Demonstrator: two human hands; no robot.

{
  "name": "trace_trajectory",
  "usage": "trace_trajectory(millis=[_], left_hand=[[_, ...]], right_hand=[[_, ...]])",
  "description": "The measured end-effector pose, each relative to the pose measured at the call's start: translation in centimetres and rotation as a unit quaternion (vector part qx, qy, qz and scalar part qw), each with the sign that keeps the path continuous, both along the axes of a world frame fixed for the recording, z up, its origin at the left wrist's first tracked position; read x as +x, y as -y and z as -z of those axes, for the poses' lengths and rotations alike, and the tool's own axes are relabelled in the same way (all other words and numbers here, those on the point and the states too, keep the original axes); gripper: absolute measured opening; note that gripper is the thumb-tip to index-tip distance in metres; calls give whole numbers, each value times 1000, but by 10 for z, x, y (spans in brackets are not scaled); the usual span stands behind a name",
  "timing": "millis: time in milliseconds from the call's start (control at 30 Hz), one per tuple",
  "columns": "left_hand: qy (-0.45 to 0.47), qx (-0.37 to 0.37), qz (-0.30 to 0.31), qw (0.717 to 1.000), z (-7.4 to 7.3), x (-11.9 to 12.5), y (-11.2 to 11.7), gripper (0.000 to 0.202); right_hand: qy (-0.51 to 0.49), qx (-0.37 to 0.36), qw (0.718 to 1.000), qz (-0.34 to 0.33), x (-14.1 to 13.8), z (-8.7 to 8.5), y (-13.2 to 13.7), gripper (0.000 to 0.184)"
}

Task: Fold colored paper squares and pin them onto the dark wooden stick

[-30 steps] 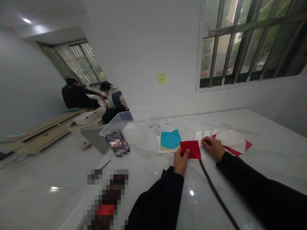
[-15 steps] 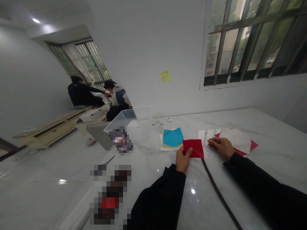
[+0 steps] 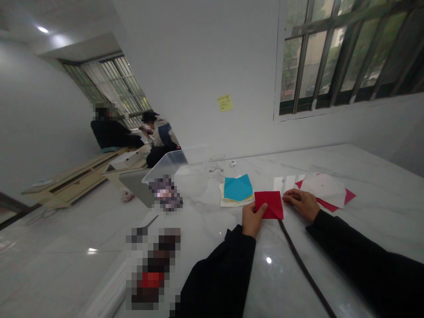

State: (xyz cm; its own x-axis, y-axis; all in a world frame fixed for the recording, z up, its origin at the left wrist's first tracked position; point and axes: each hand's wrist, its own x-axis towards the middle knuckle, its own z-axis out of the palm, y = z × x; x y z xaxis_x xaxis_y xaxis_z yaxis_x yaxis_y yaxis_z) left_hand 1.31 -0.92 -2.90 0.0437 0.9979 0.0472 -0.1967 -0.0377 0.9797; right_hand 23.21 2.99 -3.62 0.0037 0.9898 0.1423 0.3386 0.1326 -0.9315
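My left hand (image 3: 253,219) pinches the lower left corner of a red paper square (image 3: 269,205), which lies flat on the white marble table (image 3: 212,256). My right hand (image 3: 300,205) rests to its right, fingertips at the square's right edge, holding nothing. Beyond the square, a teal paper sheet (image 3: 238,187) lies on a small stack of cream paper (image 3: 228,198). A white paper sheet (image 3: 323,190) overlaps a darker red sheet (image 3: 342,198) further right. A dark brown strap (image 3: 300,260) runs down the table between my arms.
A clear plastic box (image 3: 175,174) and a pixelated packet (image 3: 165,193) stand left of the papers, with a pixelated bottle (image 3: 152,269) nearer me. White paper strips (image 3: 281,182) lie past the square. Two people (image 3: 132,134) sit far off by a window.
My right hand has moved left, its fingertips returning to the red square's right edge. The view has tilted slightly, and my left hand still pinches the square.
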Motion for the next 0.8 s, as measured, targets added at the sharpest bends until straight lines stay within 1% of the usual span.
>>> trace_trajectory(millis=[100,200,267,367,433,500,600,800], left_hand=[[-4,-7,-4,1000,1,0,0,42],[-4,-4,-19,1000,-1,-1,-1,41],[4,-6,-33,999,-3,0,-1,40],[22,-10,-45,999,-7,1,-1,40],[28,-1,-43,999,-9,2,-2,40],[31,3,-42,999,-10,2,-3,40],[36,2,-40,999,-11,1,-4,40],[40,4,-23,999,-13,2,-2,41]], right_hand=[[-37,2,999,-4,3,1,1,28],[-31,46,998,-8,4,-4,3,29],[-33,98,994,-22,0,-13,8,26],[-33,183,982,-33,-14,-31,22,20],[-11,216,975,-48,-26,-40,32,15],[0,219,974,-62,-38,-43,40,12],[19,203,977,-57,-48,-38,45,11],[5,158,986,-60,-46,-26,37,12]])
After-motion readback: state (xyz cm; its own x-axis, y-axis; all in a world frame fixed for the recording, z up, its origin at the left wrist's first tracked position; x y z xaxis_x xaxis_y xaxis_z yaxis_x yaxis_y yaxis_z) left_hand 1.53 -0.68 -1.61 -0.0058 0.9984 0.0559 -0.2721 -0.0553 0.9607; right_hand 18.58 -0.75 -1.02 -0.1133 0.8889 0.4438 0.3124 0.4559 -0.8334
